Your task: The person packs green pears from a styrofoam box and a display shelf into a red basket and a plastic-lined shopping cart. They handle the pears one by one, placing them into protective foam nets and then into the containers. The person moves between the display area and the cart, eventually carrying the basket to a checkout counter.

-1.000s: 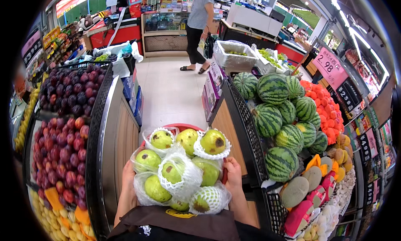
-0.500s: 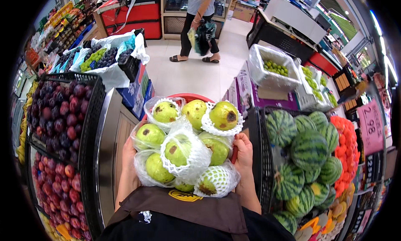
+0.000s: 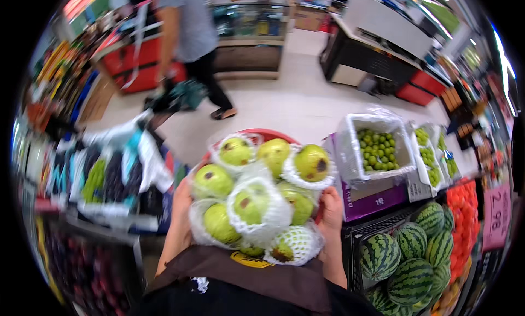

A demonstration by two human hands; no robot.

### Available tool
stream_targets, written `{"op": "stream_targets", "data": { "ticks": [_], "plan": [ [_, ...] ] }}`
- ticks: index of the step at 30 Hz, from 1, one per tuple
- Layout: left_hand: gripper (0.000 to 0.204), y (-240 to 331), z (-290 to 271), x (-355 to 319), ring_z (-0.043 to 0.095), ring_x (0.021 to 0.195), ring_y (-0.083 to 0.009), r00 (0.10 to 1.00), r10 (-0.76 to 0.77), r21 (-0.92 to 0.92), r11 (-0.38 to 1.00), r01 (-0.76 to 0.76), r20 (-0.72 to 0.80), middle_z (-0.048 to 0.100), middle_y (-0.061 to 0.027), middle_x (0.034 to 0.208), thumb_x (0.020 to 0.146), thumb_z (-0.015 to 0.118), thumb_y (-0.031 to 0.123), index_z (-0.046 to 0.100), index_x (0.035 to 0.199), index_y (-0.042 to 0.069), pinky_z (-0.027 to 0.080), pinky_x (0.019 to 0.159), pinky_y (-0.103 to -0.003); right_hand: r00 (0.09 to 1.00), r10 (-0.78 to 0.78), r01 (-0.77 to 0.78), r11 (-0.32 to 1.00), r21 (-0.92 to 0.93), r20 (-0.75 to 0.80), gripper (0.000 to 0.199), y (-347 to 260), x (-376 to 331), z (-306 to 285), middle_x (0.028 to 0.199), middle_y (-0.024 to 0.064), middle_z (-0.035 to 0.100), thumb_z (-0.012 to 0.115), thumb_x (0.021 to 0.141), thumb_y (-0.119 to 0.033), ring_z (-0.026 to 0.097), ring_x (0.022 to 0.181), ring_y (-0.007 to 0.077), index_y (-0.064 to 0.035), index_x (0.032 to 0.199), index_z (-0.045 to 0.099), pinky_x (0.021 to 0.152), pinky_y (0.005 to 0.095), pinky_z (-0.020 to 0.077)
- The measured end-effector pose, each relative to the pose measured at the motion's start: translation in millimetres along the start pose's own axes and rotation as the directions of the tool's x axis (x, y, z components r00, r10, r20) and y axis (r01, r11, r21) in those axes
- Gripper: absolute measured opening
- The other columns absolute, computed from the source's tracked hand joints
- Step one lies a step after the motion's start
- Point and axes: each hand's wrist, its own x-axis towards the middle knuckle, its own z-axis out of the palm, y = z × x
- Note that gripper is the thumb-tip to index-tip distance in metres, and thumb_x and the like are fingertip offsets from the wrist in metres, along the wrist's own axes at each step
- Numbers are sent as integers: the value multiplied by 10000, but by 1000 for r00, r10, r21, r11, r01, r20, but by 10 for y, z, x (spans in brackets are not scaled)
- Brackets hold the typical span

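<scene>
In front of my body I hold a red basin point(image 3: 267, 132), whose rim shows only at the far side. Several large yellow-green fruits point(image 3: 219, 224) with brown spots are heaped in it, their exact kind unclear. Clear plastic wraps many of them, and some wear white foam nets point(image 3: 295, 244). My left hand point(image 3: 182, 202) grips the basin's left side, its fingers mostly hidden by the wrapped fruit. At the right side my right hand point(image 3: 330, 207) is closed on the rim, thumb uppermost.
Crates of grapes point(image 3: 115, 176) and dark plums point(image 3: 82, 261) stand on my left. To the right are watermelons point(image 3: 411, 282), a white foam box of green fruit point(image 3: 377, 152) and a purple carton point(image 3: 377, 202). A person point(image 3: 191, 37) carrying bags walks on the pale floor ahead.
I have moved forward with the basin; the plum crates have slid back and blurred, and the foam box is nearer. The person ahead has moved left.
</scene>
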Motion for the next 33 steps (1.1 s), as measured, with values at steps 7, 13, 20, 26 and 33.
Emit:
{"op": "stream_targets", "data": {
  "ticks": [7,13,20,26,33],
  "plan": [
    [372,0,399,1701,561,985,-203,990,-65,-81,994,76,128,562,-93,1118,905,440,235,469,1201,12,456,839,-316,997,68,-68,998,-16,34,69,-107,1845,564,665,5,512,510,718,-10,453,586,78,-43,774,531,538,199,365],
    [384,178,1058,3010,552,1003,-212,972,-93,-67,992,109,216,550,-94,1139,906,435,247,454,1215,19,443,857,-322,997,-22,21,1000,19,70,52,-481,3167,896,690,13,517,498,744,-13,457,613,78,-41,787,508,563,210,382],
    [396,283,2051,4680,544,1018,-220,904,-195,-22,975,220,379,537,-94,1164,907,430,257,438,1230,27,433,871,-328,985,-138,145,987,65,-104,67,-941,4466,1080,672,9,508,499,723,4,455,606,84,-44,768,513,556,209,375],
    [356,218,3178,6208,577,971,-208,840,-284,80,957,280,462,569,-97,1124,894,450,204,501,1189,10,459,841,-319,918,-228,290,944,157,-326,83,-1444,5448,1054,669,6,503,502,716,17,460,603,89,-45,768,516,554,212,376],
    [393,-249,4583,7215,564,1001,-218,720,-396,215,918,334,570,539,-124,1171,901,433,218,465,1229,4,452,863,-335,801,-273,417,893,168,-533,83,-2054,6246,697,686,8,509,494,718,26,464,617,88,-47,757,503,560,210,381]
  ]
}}
